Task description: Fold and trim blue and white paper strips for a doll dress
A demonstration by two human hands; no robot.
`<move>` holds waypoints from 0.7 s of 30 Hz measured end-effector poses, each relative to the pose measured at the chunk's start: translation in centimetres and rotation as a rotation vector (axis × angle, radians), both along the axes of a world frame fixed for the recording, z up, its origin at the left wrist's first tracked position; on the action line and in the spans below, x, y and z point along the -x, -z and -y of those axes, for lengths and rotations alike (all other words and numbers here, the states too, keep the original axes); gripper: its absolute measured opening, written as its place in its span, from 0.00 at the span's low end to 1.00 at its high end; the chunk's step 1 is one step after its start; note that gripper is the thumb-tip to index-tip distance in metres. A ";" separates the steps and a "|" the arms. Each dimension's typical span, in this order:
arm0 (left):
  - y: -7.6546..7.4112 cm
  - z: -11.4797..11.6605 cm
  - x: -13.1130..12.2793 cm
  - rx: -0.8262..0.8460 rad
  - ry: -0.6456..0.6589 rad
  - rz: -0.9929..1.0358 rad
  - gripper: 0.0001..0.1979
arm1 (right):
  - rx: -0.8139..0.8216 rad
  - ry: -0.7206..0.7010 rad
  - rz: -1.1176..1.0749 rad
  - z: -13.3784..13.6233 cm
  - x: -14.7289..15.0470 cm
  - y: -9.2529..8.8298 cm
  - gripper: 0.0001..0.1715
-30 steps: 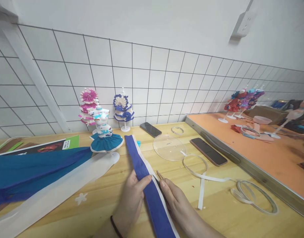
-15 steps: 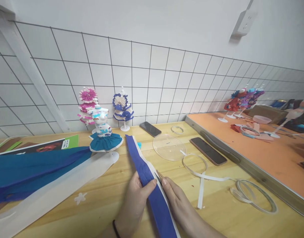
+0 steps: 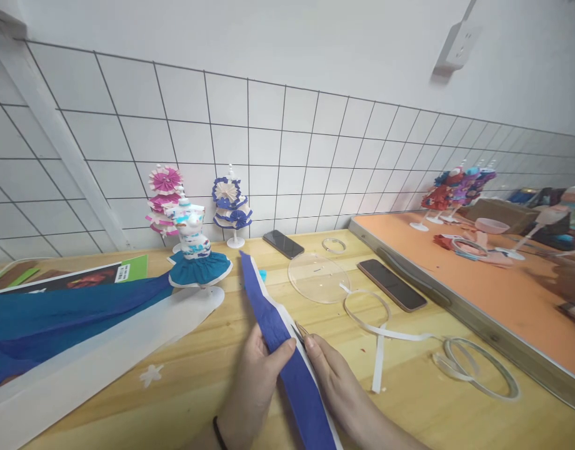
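Left hand (image 3: 259,369) pinches the blue strip (image 3: 287,356) at the near table edge. Right hand (image 3: 332,375) grips scissors (image 3: 299,332) at the strip's right edge. Bare wood lies left; white tape (image 3: 379,350) lies right.

Two phones (image 3: 282,243) (image 3: 391,285) lie on the counter (image 3: 198,375). Three small dress forms (image 3: 194,250) (image 3: 164,200) (image 3: 231,203) stand by the wall. There is one clear disc (image 3: 318,277) and one blue strip (image 3: 278,331).
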State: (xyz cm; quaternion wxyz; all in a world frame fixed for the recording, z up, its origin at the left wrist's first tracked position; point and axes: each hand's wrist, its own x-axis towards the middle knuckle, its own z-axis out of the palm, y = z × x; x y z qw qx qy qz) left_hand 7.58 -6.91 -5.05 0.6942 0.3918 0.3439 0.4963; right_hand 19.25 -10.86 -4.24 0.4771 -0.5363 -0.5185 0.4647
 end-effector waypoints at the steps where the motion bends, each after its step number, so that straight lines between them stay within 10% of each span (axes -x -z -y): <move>1: -0.1 0.0 0.0 -0.003 0.000 0.004 0.14 | -0.001 0.002 0.002 0.0 0.0 0.0 0.20; 21: -0.1 -0.1 0.0 0.042 0.018 0.030 0.16 | 0.007 0.018 0.057 -0.3 -0.2 0.1 0.19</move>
